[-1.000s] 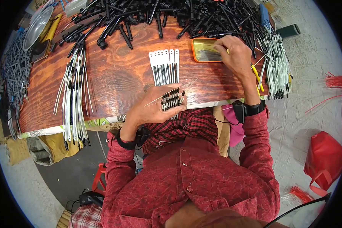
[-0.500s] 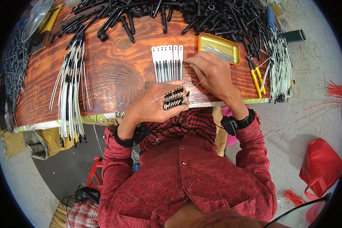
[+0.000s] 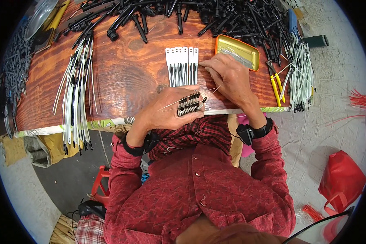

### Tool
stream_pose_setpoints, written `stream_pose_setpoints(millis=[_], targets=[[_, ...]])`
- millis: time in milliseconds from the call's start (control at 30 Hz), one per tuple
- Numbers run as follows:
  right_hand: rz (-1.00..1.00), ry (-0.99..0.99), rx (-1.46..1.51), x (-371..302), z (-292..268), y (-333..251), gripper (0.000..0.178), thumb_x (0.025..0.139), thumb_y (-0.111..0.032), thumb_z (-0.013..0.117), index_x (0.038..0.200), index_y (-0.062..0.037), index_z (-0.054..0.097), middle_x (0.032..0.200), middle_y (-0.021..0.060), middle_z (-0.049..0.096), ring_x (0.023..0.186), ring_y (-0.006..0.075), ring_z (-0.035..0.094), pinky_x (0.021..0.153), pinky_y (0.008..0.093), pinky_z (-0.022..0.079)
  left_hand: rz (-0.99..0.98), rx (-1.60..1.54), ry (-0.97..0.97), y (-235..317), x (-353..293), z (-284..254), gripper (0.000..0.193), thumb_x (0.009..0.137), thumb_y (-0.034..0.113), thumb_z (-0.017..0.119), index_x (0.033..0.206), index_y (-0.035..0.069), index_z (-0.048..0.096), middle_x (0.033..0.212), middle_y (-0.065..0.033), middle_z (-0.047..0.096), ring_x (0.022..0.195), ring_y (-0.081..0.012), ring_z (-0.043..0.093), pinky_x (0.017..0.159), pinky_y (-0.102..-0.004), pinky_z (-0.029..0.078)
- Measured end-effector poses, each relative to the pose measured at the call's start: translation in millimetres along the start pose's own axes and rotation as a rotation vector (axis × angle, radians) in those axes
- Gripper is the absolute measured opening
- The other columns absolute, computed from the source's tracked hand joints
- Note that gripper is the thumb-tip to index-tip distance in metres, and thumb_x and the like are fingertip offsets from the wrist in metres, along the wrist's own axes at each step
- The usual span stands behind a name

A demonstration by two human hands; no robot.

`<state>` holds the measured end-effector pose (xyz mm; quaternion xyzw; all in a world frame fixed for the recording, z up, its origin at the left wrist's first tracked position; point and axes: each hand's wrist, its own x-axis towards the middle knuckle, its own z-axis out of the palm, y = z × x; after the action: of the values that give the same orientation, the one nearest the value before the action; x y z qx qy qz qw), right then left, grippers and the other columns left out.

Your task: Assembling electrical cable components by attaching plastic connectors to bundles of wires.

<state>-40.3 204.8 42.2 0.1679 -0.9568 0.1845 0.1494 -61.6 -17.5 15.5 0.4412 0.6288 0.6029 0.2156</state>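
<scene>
My left hand (image 3: 162,109) is closed around a bundle of flat white strips (image 3: 182,56) with holes in their far ends and dark middles. On the near side of that fist, the strips' small black tips (image 3: 189,101) stick out in rows. To its right, my right hand (image 3: 234,77) has its thumb and fingers pinched together near the strips' far ends. A thin pale strand (image 3: 218,88) runs from under the right hand towards the black tips. What exactly sits between the right fingertips is too small to make out.
Behind the right hand lies an open yellow tin (image 3: 255,61) with an orange rim, holding thin strands. Yellow-handled cutters (image 3: 277,87) are right of it. Long white strips lie at left (image 3: 74,89) and right (image 3: 299,77). Black plastic parts (image 3: 232,18) are heaped along the back.
The view has shifted a little, so the table and hands sit slightly farther right. Both hands keep the same pose, with no visible change in their hold.
</scene>
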Motion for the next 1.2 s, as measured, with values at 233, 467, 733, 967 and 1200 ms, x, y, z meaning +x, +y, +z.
stream_pose_setpoints(millis=[233,467,733,967,1200], targets=[[-0.005,-0.018,0.005,1,0,0,0.017,0.083,-0.007,0.068,0.100,-0.0115,0.072,0.084,0.0063,0.062,0.080,0.0273,0.063,0.067,0.0373,0.051,-0.028,0.009,0.014,-3,-4,1,0.010,0.080,0.010,0.071,0.086,0.003,0.071,0.090,-0.0092,0.071,0.093,-0.0252,0.069,0.113,-0.0455,0.039],[-0.036,-0.006,-0.037,4,1,-1,0.018,0.082,-0.008,0.068,0.099,-0.0126,0.072,0.084,0.0049,0.062,0.080,0.0254,0.062,0.067,0.0364,0.051,0.002,0.039,-0.032,1,1,-2,0.011,0.079,0.011,0.071,0.086,0.003,0.071,0.091,-0.0095,0.071,0.097,-0.0259,0.068,0.113,-0.0457,0.039],[-0.115,0.059,-0.070,12,7,-3,0.013,0.082,-0.009,0.067,0.095,-0.0108,0.070,0.084,0.0040,0.062,0.080,0.0236,0.062,0.067,0.0352,0.051,-0.029,0.024,-0.012,0,-2,-1,0.010,0.080,0.011,0.072,0.086,0.004,0.070,0.092,-0.0098,0.071,0.098,-0.0265,0.068,0.113,-0.0453,0.039],[-0.087,0.077,-0.012,12,18,-5,0.009,0.083,-0.005,0.065,0.092,-0.0060,0.065,0.086,0.0067,0.060,0.079,0.0256,0.063,0.065,0.0353,0.052,-0.001,0.021,-0.023,-1,-1,-1,0.011,0.079,0.010,0.072,0.088,0.003,0.069,0.094,-0.0098,0.071,0.097,-0.0268,0.068,0.113,-0.0442,0.039],[0.003,0.057,0.101,13,24,-8,0.010,0.084,0.001,0.062,0.092,-0.0040,0.063,0.089,0.0087,0.058,0.077,0.0281,0.065,0.063,0.0370,0.052,-0.010,0.032,-0.015,-1,-2,-1,0.012,0.080,0.011,0.072,0.089,0.003,0.069,0.095,-0.0099,0.070,0.097,-0.0265,0.068,0.113,-0.0426,0.039]])
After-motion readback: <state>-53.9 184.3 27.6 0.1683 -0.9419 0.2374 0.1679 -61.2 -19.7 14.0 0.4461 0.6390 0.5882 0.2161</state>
